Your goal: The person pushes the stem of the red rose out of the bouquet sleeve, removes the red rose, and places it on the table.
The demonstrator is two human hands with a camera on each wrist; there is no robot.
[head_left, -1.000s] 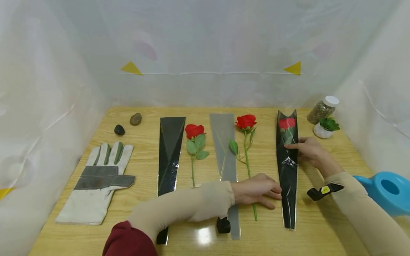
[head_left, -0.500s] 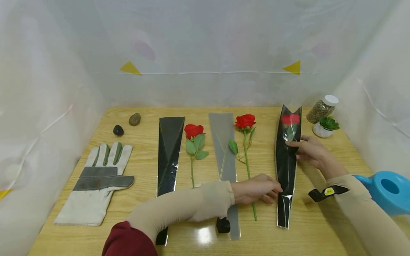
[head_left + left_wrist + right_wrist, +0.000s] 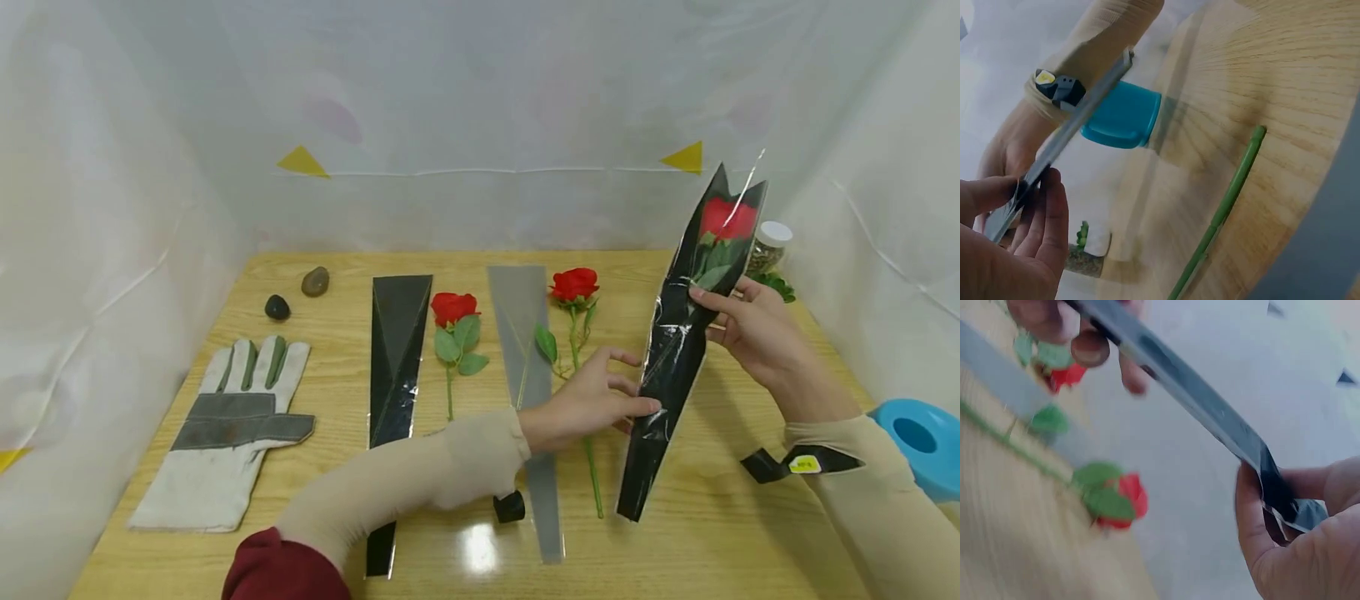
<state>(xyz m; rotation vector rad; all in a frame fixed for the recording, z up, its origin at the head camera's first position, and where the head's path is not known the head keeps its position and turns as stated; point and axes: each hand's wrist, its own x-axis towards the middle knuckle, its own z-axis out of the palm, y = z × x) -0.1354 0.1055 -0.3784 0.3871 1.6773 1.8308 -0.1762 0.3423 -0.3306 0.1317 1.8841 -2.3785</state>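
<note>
sleeved rose (image 3: 686, 333) now lifted off the counter (image 3: 750, 533), tilted up right of the bare rose (image 3: 576, 287); left hand (image 3: 581, 404) pinches its lower part, right hand (image 3: 753, 329) grips higher — wrapping looks done.

Head view: looked forward and down from above the table (image 3: 720, 533), taking in its whole width.
Left wrist view: sat close behind the left hand (image 3: 1004, 250), facing across the tabletop toward the right forearm.
Right wrist view: sat close, blurred, facing left.
Shared: all three showed the black sleeve (image 3: 675, 350).
</note>
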